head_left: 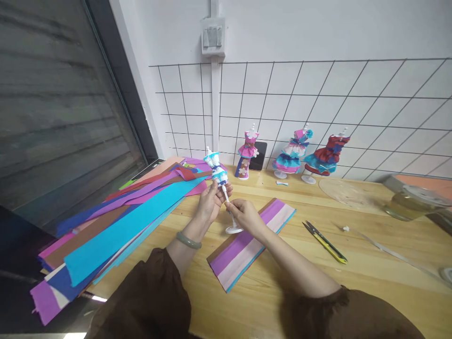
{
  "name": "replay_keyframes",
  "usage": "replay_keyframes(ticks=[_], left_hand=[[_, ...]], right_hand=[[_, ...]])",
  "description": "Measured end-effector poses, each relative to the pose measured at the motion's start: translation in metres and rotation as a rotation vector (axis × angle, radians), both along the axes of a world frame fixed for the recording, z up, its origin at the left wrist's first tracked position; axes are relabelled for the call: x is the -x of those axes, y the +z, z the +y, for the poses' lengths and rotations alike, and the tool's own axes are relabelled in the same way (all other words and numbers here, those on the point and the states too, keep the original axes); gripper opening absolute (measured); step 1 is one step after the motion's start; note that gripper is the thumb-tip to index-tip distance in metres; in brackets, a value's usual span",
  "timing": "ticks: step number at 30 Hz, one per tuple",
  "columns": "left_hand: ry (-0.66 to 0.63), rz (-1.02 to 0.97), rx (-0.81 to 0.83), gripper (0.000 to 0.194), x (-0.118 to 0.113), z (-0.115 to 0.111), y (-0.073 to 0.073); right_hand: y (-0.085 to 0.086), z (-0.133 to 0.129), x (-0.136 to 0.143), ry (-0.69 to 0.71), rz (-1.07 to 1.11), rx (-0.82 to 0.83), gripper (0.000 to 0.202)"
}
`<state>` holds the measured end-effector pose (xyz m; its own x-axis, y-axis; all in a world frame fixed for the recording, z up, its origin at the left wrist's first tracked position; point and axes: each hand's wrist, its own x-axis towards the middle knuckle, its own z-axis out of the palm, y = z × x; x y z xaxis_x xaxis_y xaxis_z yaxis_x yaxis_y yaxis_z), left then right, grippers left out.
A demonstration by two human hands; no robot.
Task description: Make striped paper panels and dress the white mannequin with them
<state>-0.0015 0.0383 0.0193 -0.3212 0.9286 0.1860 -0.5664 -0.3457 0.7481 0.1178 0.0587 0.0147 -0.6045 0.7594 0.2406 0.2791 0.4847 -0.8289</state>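
A small white dress form (pixel 219 173) in a white and turquoise dress with a dark blue waist band is tilted above the wooden table. My left hand (pixel 210 200) is closed around its lower body, just under the skirt. With its fingers pinched, my right hand (pixel 243 214) grips the thin white stand pole below. The round white base (pixel 234 230) shows under my hands; I cannot tell whether it touches the table. Beneath my right forearm lies a stack of crepe paper strips (pixel 240 254) in purple, pale pink, brown and blue.
Long coloured crepe paper strips (pixel 130 212) pile up on the left. Three dressed forms, one of them pink (pixel 250 150), stand along the gridded wall. Yellow-handled thread snips (pixel 326 242), a tape roll (pixel 416 200) and a thin white strip (pixel 391 252) lie on the right.
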Motion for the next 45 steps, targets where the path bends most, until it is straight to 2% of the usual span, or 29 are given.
replay_keyframes(ticks=[8,11,15,17,21,24,28,34,41,43,45], left_hand=[[0.000,-0.015,-0.006,0.035,0.000,0.001,-0.002],[-0.055,-0.081,0.025,0.031,0.003,-0.001,0.001],[-0.134,-0.113,0.032,0.037,0.009,-0.003,0.005],[-0.067,-0.032,0.071,0.040,0.014,-0.001,0.006],[0.192,0.224,0.167,0.041,0.023,0.005,0.002],[0.247,0.282,0.169,0.041,0.024,0.007,-0.001],[0.245,0.206,0.091,0.039,0.018,0.005,-0.001],[0.233,0.143,0.086,0.038,0.014,0.002,0.003],[0.281,0.250,0.040,0.040,0.015,0.004,-0.003],[0.238,0.261,0.058,0.044,0.017,0.004,-0.004],[0.106,0.248,0.096,0.055,0.018,0.003,-0.004]], right_hand=[[-0.001,0.001,0.001,0.022,0.010,0.041,0.039],[-0.001,0.000,0.001,0.039,0.005,0.061,0.039],[-0.005,0.000,0.002,0.019,-0.007,-0.005,0.039],[-0.008,-0.001,0.003,0.030,-0.024,-0.075,0.039],[-0.010,-0.006,0.006,0.100,-0.066,-0.185,0.039],[-0.009,-0.010,0.007,0.120,-0.099,-0.166,0.039],[-0.006,-0.014,0.007,0.093,-0.096,-0.148,0.038],[-0.006,-0.016,0.006,0.120,-0.079,-0.162,0.039],[-0.011,-0.016,0.008,0.089,-0.052,-0.094,0.038],[-0.013,-0.015,0.008,0.075,-0.035,-0.113,0.038],[-0.016,-0.013,0.008,0.058,-0.020,-0.136,0.038]])
